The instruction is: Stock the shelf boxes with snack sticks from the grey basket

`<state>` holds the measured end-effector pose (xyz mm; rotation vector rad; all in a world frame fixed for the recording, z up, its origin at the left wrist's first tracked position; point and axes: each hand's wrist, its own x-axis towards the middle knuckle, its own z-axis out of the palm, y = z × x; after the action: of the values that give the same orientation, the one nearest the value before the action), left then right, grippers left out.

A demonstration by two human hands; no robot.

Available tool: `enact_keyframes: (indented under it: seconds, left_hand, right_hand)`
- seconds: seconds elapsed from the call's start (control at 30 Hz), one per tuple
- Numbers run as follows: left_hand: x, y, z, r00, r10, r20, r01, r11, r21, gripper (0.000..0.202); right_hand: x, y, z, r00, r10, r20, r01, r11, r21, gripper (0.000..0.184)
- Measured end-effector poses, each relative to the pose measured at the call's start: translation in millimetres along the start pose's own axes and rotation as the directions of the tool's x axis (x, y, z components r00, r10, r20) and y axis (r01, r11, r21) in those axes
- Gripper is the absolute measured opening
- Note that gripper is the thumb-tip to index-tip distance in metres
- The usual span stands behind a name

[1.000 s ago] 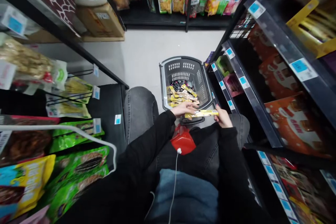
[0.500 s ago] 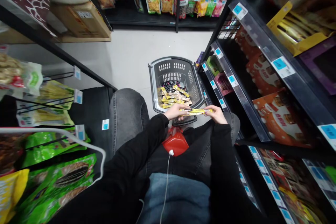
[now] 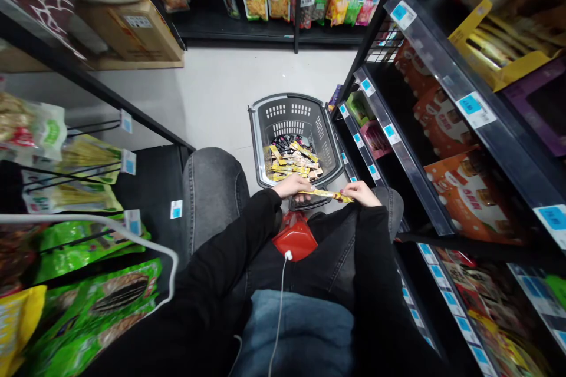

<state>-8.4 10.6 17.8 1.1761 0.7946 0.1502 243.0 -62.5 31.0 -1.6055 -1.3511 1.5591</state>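
Both hands are closed on one slim yellow packet (image 3: 327, 193): the left hand (image 3: 289, 187) grips its left end, and the right hand (image 3: 361, 193) pinches the other end with the fingers. The packet is held between them, a little tilted, just at the near side of the grey basket (image 3: 287, 111). This basket stands on the floor (image 3: 216, 88), and inside it lie many yellow, pale and black sticks (image 3: 294, 162) in a loose pile
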Motion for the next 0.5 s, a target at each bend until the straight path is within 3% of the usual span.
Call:
enact_keyframes:
  seconds: [0.3,0.5]
  left_hand:
    - [-8.8,9.5,0.0,0.994,-0.104,-0.029,0.099,0.984,-0.151,0.026]
    - [-12.7,10.4,-11.7,0.98,-0.185,-0.073,0.167,0.965,-0.204,0.017]
  right_hand:
    - [-1.9,-7.6,5.5,1.0,-0.012,0.015,0.013,0.996,-0.089,0.025]
    - [3.7,-7.1,18.4,0.99,0.04,0.136,-0.036,0.999,-0.032,0.023]
